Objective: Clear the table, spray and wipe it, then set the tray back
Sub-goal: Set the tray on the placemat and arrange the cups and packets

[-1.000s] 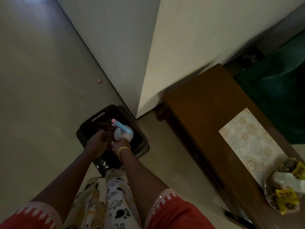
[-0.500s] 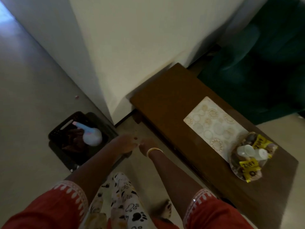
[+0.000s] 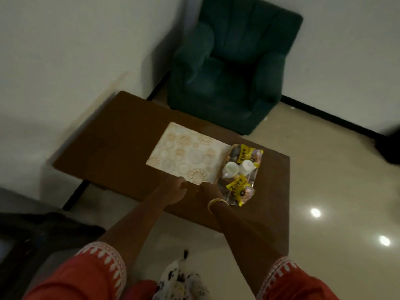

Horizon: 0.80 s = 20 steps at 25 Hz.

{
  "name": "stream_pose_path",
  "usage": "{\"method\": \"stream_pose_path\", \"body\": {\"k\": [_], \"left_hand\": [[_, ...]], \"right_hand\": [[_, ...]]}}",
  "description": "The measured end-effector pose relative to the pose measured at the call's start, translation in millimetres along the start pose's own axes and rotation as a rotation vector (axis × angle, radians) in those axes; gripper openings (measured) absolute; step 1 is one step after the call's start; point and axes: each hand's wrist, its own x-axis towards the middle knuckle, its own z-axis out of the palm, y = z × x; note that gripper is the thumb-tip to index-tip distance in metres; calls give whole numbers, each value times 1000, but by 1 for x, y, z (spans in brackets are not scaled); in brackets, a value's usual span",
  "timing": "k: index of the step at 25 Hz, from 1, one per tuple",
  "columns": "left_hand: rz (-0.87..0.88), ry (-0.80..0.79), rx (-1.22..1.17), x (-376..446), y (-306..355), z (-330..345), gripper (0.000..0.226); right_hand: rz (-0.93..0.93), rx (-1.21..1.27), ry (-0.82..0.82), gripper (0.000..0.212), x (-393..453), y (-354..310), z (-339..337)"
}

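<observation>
The yellow packets carry lettering too blurred to read. The right hand covers the tray's near-left rim. A dark object runs off the left edge.

1 table, 1 tray, 2 cups, 1 placemat

On the tray at the right end of the table in front of me lie yellow snack packets with dark print. The letters are upside down and blurred, so I cannot read any word for certain.
</observation>
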Motion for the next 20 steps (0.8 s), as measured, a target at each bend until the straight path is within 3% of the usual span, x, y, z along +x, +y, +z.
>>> {"method": "stream_pose_path", "body": {"k": [9, 14, 20], "left_hand": [[-80, -154, -103, 138, 68, 63, 39], [-179, -78, -199, 214, 77, 92, 38], [-263, -40, -259, 276, 70, 152, 45]], "right_hand": [[219, 123, 123, 34, 78, 116, -61], [422, 310, 211, 32, 129, 172, -67], [605, 433, 303, 46, 181, 250, -46]]}}
